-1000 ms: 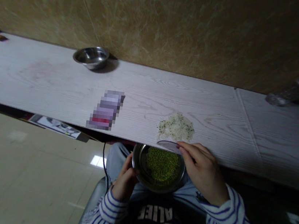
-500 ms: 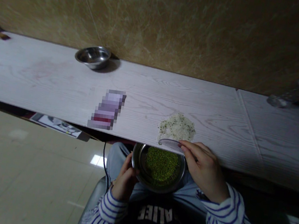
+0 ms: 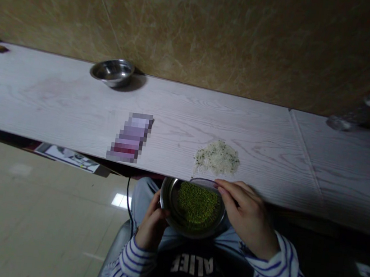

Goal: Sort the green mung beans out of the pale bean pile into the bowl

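Observation:
My left hand point(image 3: 153, 220) grips the rim of a steel bowl point(image 3: 167, 200), held over my lap just below the table edge. Inside the bowl lie many small green beans point(image 3: 197, 206). Pinched between the thumb and fingers of my right hand point(image 3: 246, 214) is a thin, pale, round-edged piece point(image 3: 203, 183), possibly a lid or disc; its exact kind is unclear. It sits at the table's front edge, above the bowl's far rim. Just beyond it, a pile of white rice mixed with green beans point(image 3: 217, 157) rests on the table.
On the white wood-grain table point(image 3: 175, 105) stands a second steel bowl point(image 3: 112, 73) near the wall. A blurred-out flat rectangular object point(image 3: 130, 138) lies left of the rice. A clear plastic bottle point(image 3: 362, 109) lies at the right. A cable point(image 3: 127, 199) hangs beside my leg.
My right hand has drawn the pale piece slightly toward me and left, away from the rice pile to the table edge over the bowl. The left hand still holds the bowl.

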Demonstrator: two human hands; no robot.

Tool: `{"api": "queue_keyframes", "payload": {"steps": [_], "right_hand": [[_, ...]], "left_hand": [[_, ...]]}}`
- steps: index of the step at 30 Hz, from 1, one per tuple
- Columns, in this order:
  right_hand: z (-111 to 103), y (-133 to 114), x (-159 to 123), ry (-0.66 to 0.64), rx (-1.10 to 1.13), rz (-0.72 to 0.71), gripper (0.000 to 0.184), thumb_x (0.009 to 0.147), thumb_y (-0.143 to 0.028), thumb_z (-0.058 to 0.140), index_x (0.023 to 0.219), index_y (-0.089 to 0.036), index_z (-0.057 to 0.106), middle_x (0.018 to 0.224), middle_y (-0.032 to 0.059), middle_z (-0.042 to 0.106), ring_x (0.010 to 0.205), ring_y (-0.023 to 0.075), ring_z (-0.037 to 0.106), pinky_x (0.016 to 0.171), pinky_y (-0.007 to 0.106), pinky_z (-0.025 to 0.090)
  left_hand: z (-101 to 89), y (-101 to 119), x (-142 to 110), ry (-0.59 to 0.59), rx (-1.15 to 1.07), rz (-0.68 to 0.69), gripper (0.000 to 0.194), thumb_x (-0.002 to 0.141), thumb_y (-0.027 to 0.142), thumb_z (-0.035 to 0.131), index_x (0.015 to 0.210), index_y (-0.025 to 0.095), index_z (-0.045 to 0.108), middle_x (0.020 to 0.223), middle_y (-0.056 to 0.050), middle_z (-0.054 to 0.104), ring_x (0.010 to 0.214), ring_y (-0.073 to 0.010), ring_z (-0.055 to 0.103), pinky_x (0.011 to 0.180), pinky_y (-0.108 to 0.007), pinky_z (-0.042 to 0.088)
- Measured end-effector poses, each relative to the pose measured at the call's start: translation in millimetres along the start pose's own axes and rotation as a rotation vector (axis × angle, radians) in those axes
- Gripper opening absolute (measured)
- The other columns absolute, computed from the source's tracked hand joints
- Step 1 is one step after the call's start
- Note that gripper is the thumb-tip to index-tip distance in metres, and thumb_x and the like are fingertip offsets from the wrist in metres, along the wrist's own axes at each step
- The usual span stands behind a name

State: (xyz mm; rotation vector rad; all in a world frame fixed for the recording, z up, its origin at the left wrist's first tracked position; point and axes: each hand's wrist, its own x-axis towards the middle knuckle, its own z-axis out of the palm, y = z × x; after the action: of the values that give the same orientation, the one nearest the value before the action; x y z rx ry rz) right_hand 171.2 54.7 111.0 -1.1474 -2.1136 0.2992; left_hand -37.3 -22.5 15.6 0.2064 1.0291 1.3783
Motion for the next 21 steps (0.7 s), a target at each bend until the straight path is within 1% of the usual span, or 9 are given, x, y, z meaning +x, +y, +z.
{"api": "queue_keyframes", "payload": {"steps": [4,6,9,12,17,21], "right_hand": [[-0.4,-1.8,-2.5,0.063,-0.029,0.049,0.020,0.096,-0.013,0.057,0.107,-0.017,0.073,0.092,0.0070,0.079,0.082,0.0190,0.075,0.076,0.032,0.062],[0.3,-2.0,-3.7,0.083,-0.042,0.053,0.020,0.096,-0.013,0.057,0.107,-0.017,0.074,0.093,0.0075,0.080,0.082,0.0192,0.075,0.076,0.032,0.063],[2.2,-2.2,-4.5,0.079,-0.050,0.032,0.021,0.096,-0.013,0.057,0.108,-0.017,0.074,0.091,0.0074,0.080,0.081,0.0193,0.076,0.075,0.032,0.063],[3.6,-2.3,-3.4,0.069,-0.048,0.018,0.022,0.096,-0.012,0.056,0.108,-0.017,0.074,0.092,0.0078,0.080,0.082,0.0194,0.075,0.075,0.033,0.063],[5.0,-3.4,-0.4,0.053,-0.044,0.007,0.022,0.096,-0.011,0.057,0.109,-0.017,0.073,0.091,0.0075,0.080,0.081,0.0196,0.075,0.075,0.033,0.063],[6.2,-6.3,-0.3,0.040,-0.022,-0.024,0.021,0.096,-0.010,0.057,0.108,-0.017,0.073,0.088,0.0066,0.079,0.079,0.0190,0.074,0.073,0.032,0.063]], "left_hand": [[1.3,2.1,-0.5,0.012,0.010,-0.007,0.052,0.065,0.018,0.069,0.117,0.026,0.070,0.090,-0.003,0.072,0.073,-0.0206,0.061,0.055,-0.027,0.045],[1.4,2.9,-0.6,0.017,0.014,-0.010,0.053,0.066,0.018,0.068,0.118,0.026,0.070,0.091,-0.003,0.073,0.073,-0.0203,0.060,0.056,-0.027,0.045],[1.2,3.4,-0.5,0.023,0.009,-0.014,0.053,0.066,0.018,0.068,0.118,0.026,0.070,0.092,-0.002,0.073,0.073,-0.0199,0.060,0.057,-0.027,0.045],[0.7,3.2,0.0,0.032,0.011,-0.015,0.054,0.065,0.019,0.068,0.119,0.027,0.069,0.096,-0.004,0.073,0.078,-0.0219,0.063,0.059,-0.028,0.047],[-0.7,2.2,1.6,0.020,0.009,-0.003,0.054,0.063,0.019,0.070,0.117,0.025,0.071,0.090,-0.003,0.072,0.074,-0.0211,0.061,0.056,-0.027,0.046],[-1.8,2.1,1.2,0.010,0.000,0.000,0.052,0.065,0.019,0.073,0.116,0.026,0.072,0.088,-0.002,0.072,0.072,-0.0203,0.060,0.055,-0.027,0.045]]}}
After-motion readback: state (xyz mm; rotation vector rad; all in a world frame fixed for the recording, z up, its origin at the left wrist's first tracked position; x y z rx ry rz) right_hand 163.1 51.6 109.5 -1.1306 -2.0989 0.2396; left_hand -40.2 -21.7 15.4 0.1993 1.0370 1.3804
